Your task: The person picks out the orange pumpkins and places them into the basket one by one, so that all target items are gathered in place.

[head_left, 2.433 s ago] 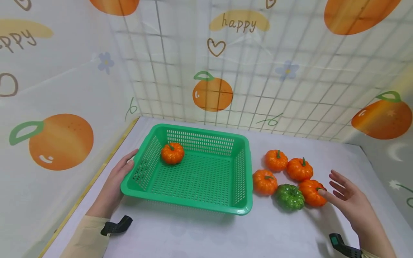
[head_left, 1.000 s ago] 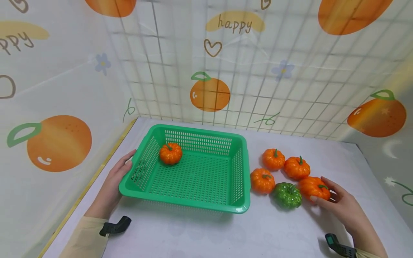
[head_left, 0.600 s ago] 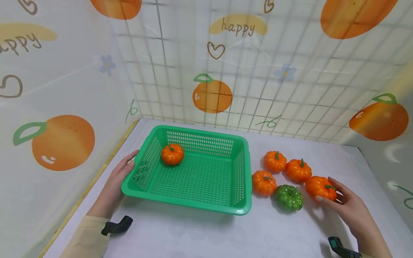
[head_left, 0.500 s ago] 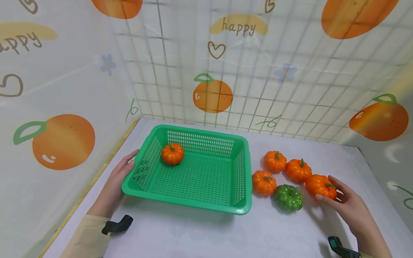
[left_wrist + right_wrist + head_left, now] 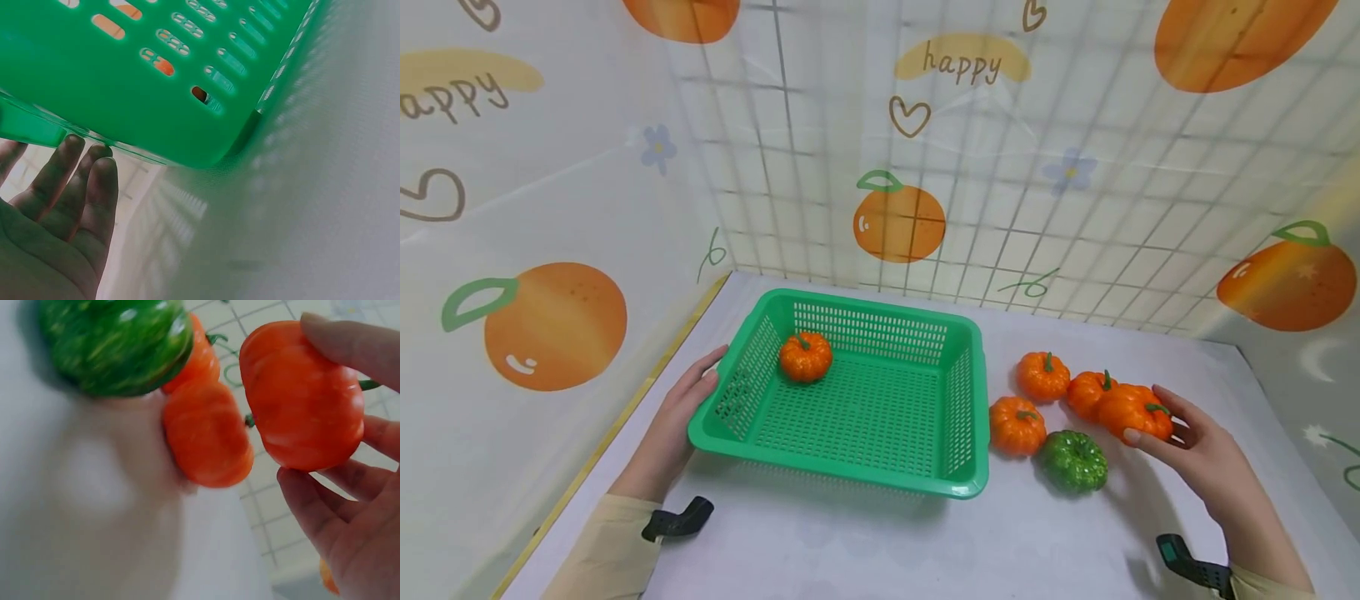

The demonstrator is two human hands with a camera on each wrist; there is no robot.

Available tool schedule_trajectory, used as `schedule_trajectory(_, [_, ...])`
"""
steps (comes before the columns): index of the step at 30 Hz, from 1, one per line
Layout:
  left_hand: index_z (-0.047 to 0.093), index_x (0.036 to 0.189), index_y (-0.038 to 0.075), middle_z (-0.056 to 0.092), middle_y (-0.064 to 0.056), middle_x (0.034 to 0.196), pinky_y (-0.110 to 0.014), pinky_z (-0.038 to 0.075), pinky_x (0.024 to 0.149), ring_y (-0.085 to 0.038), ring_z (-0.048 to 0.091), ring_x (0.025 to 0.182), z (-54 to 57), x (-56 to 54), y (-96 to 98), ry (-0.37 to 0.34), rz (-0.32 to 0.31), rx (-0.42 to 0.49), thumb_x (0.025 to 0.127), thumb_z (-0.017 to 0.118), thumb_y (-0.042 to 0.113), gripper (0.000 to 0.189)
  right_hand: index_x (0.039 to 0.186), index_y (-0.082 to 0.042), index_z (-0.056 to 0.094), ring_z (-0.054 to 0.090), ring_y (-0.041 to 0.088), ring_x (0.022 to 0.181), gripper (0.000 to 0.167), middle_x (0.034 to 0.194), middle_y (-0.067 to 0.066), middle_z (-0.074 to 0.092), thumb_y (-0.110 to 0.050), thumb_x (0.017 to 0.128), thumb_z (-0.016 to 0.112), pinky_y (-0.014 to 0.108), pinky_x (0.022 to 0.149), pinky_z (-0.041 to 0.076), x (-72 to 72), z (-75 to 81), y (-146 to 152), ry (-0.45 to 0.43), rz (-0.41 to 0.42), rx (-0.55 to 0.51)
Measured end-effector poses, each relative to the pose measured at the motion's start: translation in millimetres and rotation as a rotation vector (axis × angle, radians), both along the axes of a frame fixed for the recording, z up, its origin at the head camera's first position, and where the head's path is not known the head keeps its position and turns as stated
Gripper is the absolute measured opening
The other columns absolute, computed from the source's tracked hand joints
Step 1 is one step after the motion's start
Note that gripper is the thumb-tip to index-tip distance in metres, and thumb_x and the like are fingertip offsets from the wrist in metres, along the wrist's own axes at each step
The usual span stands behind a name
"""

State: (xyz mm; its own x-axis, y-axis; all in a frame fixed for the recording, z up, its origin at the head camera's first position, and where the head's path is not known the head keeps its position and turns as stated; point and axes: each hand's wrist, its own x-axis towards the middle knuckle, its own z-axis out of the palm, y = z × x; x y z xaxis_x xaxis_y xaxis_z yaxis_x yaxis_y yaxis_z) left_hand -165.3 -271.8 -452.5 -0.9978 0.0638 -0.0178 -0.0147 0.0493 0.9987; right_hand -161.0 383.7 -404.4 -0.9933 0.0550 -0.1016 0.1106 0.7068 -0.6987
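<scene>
My right hand (image 5: 1197,450) pinches a small orange pumpkin (image 5: 1133,412) between thumb and fingers. In the right wrist view the held pumpkin (image 5: 300,397) is off the white surface, its green stem toward my palm. From the head view it overlaps another orange pumpkin (image 5: 1086,393) behind it. My left hand (image 5: 673,417) lies against the left side of a green plastic basket (image 5: 838,479). The left wrist view shows those fingers (image 5: 100,194) nearly straight, tips at the basket's rim. One orange pumpkin (image 5: 806,357) sits inside the basket, at its back left.
Right of the basket stand two more orange pumpkins, a back one (image 5: 1042,377) and a front one (image 5: 1017,426) close to the basket wall. A green pumpkin (image 5: 1073,462) stands in front. A printed curtain over a wire grid (image 5: 970,208) closes off the back.
My right hand reached the rightmost orange pumpkin, took hold of it and tilted it. It has since risen and moved slightly left. My left hand and the basket stay in place.
</scene>
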Motion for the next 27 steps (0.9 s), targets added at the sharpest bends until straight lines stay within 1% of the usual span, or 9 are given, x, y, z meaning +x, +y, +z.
schedule_trajectory(2, [0.030,0.156,0.031,0.041,-0.011,0.147,-0.026,0.050,0.086,-0.019,0.060,0.107,0.0,-0.4,-0.3,0.000,0.001,0.003,0.106,0.038,0.047,0.053,0.158,-0.009,0.020,0.043,0.050,0.124,0.095,0.153,0.028,0.031,-0.047,0.089,0.072,0.025,0.076,0.053,-4.2,6.0,-2.8,0.034,0.028,0.005])
schedule_trajectory(4, [0.030,0.156,0.031,0.041,-0.011,0.147,-0.026,0.050,0.086,-0.019,0.060,0.107,-0.4,-0.8,-0.7,0.001,0.001,0.005,0.106,0.038,0.047,0.053,0.158,-0.010,0.021,0.044,0.049,0.124,0.093,0.152,0.027,0.032,-0.046,0.089,0.072,0.013,0.070,0.047,-8.4,12.4,-6.7,0.056,0.052,0.008])
schedule_trajectory(5, [0.030,0.156,0.031,0.041,-0.011,0.147,-0.027,0.050,0.086,-0.019,0.060,0.106,-0.7,-0.9,-1.0,0.001,0.001,0.007,0.106,0.038,0.047,0.053,0.158,-0.011,0.021,0.044,0.050,0.124,0.092,0.152,0.027,0.033,-0.046,0.089,0.072,0.014,0.071,0.048,-10.7,15.0,-9.5,0.061,0.062,0.007])
schedule_trajectory(7, [0.030,0.156,0.032,0.040,-0.010,0.147,-0.027,0.050,0.087,-0.019,0.060,0.108,-1.2,-0.6,-1.3,-0.001,-0.001,0.007,0.106,0.038,0.048,0.053,0.158,-0.012,0.022,0.043,0.050,0.125,0.093,0.153,0.027,0.032,-0.047,0.088,0.072,0.022,0.075,0.053,-15.4,19.4,-15.3,0.059,0.075,0.009])
schedule_trajectory(10, [0.030,0.156,0.032,0.039,-0.008,0.149,-0.026,0.049,0.088,-0.019,0.058,0.111,-1.3,-0.1,-1.3,-0.001,-0.002,0.006,0.105,0.039,0.048,0.053,0.158,-0.012,0.022,0.041,0.052,0.126,0.094,0.154,0.026,0.030,-0.049,0.088,0.072,0.039,0.081,0.056,-21.9,24.0,-24.6,0.057,0.101,0.010])
schedule_trajectory(12, [0.030,0.156,0.032,0.040,-0.008,0.149,-0.027,0.049,0.088,-0.020,0.057,0.113,-0.9,0.2,-1.1,-0.001,-0.003,0.006,0.105,0.038,0.048,0.053,0.158,-0.012,0.023,0.041,0.051,0.127,0.094,0.154,0.024,0.030,-0.049,0.088,0.072,0.049,0.086,0.052,-25.2,26.5,-30.4,0.055,0.120,0.003])
schedule_trajectory(16, [0.030,0.156,0.031,0.040,-0.009,0.148,-0.027,0.050,0.088,-0.020,0.058,0.111,-1.0,0.4,-0.6,0.004,-0.001,0.012,0.106,0.039,0.047,0.053,0.158,-0.014,0.022,0.039,0.051,0.129,0.094,0.155,0.022,0.029,-0.051,0.088,0.071,0.061,0.091,0.045,-30.6,31.9,-42.3,0.045,0.153,-0.011])
schedule_trajectory(19, [0.031,0.156,0.031,0.040,-0.009,0.148,-0.027,0.050,0.087,-0.019,0.059,0.108,-0.8,1.0,-0.4,0.005,0.000,0.018,0.106,0.039,0.047,0.054,0.159,-0.015,0.022,0.038,0.052,0.130,0.094,0.156,0.022,0.029,-0.053,0.087,0.070,0.063,0.092,0.044,-35.2,36.7,-50.7,0.035,0.176,-0.001])
schedule_trajectory(27, [0.031,0.156,0.031,0.039,-0.010,0.149,-0.027,0.050,0.087,-0.019,0.059,0.109,-0.7,1.2,-0.1,0.007,-0.004,0.017,0.106,0.039,0.047,0.053,0.157,-0.014,0.028,0.045,0.047,0.127,0.091,0.149,0.019,0.040,-0.053,0.087,0.071,0.060,0.093,0.045,-48.4,50.3,-72.6,0.056,0.245,0.016])
